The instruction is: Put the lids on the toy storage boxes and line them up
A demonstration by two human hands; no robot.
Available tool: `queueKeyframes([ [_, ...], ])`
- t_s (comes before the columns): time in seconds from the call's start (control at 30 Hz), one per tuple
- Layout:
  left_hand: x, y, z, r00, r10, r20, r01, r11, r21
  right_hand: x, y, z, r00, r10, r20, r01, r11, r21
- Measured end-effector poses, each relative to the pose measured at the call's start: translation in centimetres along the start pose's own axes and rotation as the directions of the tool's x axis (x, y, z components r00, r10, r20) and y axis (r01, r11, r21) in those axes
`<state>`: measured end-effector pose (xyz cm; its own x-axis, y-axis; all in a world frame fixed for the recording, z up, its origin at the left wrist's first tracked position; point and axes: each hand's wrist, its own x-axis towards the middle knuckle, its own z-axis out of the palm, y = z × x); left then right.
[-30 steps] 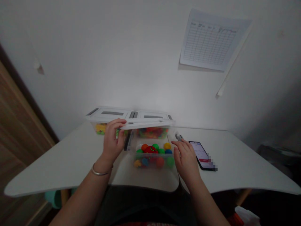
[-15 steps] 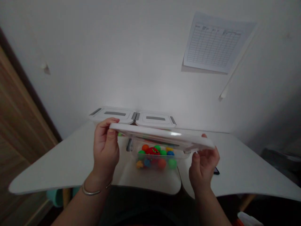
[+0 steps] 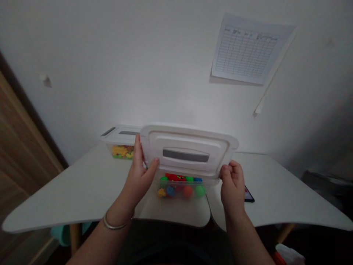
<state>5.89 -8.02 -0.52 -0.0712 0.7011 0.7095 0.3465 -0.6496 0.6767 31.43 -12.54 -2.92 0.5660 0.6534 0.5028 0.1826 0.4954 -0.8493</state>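
White plastic lid (image 3: 187,138) off the clear box of coloured balls (image 3: 179,189), held upright above it at the worktop's near edge, side edges pinched by left hand (image 3: 137,180) and right hand (image 3: 232,187); second box (image 3: 120,145) still lidded.

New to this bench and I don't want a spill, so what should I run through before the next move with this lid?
Both hands on the lid: ok. The left hand and right hand grip opposite edges of the white plastic lid.
Lid clear of the clear plastic box: cannot tell from this angle.
Coloured balls inside that box: ok.
Second box of yellow pieces: ok, its lid is on.
Smartphone apart from the right hand: ok.
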Motion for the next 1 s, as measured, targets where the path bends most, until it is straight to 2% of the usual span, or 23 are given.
queueKeyframes([
  [0.13,-0.3,-0.4,0.0,0.996,0.011,0.092,-0.035,0.964,0.264,0.9,0.3,0.3,0.993,0.12,0.007,-0.12,0.992,0.024],
  [0.2,-0.4,-0.7,0.1,0.996,-0.026,0.09,-0.007,0.939,0.345,1.3,0.9,0.3,0.991,0.131,0.041,-0.129,0.991,-0.034],
  [0.3,-0.4,-1.3,0.3,0.994,-0.087,0.073,0.045,0.894,0.446,1.9,2.1,0.2,0.98,0.126,0.157,-0.107,0.986,-0.126],
  [0.37,-0.4,-1.8,0.4,0.985,-0.14,0.106,0.07,0.865,0.498,2.2,2.9,0.2,0.97,0.121,0.213,-0.079,0.977,-0.196],
  [0.53,-0.1,-2.6,-0.2,0.924,-0.254,0.286,0.123,0.905,0.407,2.3,4.0,-0.2,0.955,0.217,0.199,-0.152,0.942,-0.3],
  [0.7,-0.2,-2.0,-1.2,0.888,-0.336,0.315,0.245,0.924,0.293,1.8,3.7,-0.7,0.957,0.2,0.209,-0.128,0.941,-0.314],
  [0.8,-0.4,-1.8,-1.5,0.872,-0.359,0.334,0.28,0.924,0.262,1.5,3.3,-1.2,0.958,0.186,0.22,-0.111,0.943,-0.313],
  [0.87,-0.6,-1.8,-1.7,0.876,-0.358,0.322,0.269,0.919,0.29,1.5,3.1,-1.7,0.958,0.138,0.253,-0.048,0.942,-0.331],
  [1.0,-0.5,-2.2,-2.1,0.93,-0.276,0.244,0.193,0.929,0.316,2.0,3.1,-2.7,0.947,0.06,0.317,0.066,0.926,-0.373],
])
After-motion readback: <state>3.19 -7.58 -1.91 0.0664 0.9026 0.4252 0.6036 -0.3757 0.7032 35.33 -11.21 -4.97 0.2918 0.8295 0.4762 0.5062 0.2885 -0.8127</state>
